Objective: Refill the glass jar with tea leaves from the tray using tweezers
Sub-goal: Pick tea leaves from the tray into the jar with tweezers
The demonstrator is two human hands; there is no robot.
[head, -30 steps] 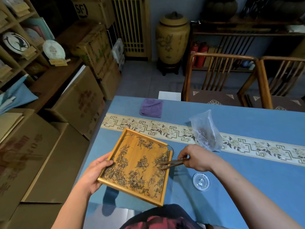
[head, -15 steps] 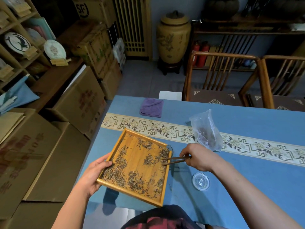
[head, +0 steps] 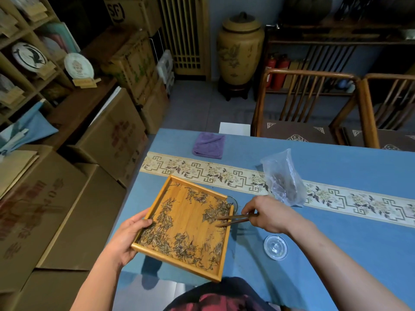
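Note:
A square bamboo tray (head: 195, 264) strewn with dark tea leaves (head: 215, 213) is lifted off the blue table and tilted. My left hand (head: 130, 236) grips its left edge. My right hand (head: 268, 215) pinches brown wooden tweezers (head: 233, 219), whose tips rest in the leaf pile by the tray's right rim. Just behind that rim the glass jar (head: 232, 200) shows only part of its rim; the tray hides the rest. A round glass lid (head: 275, 247) lies on the table to the right of the tray.
A clear plastic bag (head: 284, 178) with some leaves stands behind my right hand on the patterned runner (head: 202, 170). A folded purple cloth (head: 208, 145) lies at the table's far edge. Wooden chairs (head: 307, 104) stand beyond the table, cardboard boxes (head: 112, 135) to the left.
The tweezers' tips have worked through the leaves by the tray's right rim, and that pile has gathered closer to the upper right corner. The tray has shifted slightly in my left hand.

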